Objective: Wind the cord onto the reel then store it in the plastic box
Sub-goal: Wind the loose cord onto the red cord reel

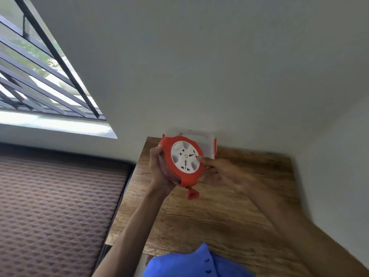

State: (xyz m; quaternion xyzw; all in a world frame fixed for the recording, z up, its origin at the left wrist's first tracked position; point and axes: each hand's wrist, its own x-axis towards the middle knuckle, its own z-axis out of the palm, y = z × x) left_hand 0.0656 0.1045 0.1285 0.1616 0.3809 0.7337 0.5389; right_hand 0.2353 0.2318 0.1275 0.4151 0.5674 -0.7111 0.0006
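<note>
The orange reel [182,162], white socket face up and its plug [192,193] dangling below, is gripped at its left rim by the left hand [159,168], fingers wrapped around it, while the blurred right hand [221,172] pinches its right edge, just before the plastic box [207,144] on the wooden table [219,212].

We note a wooden table [229,206] set in a corner of plain pale walls [199,66]. Left: barred window [40,66], daylight on its sill [56,124]; patterned brown mattress [56,206] below.
</note>
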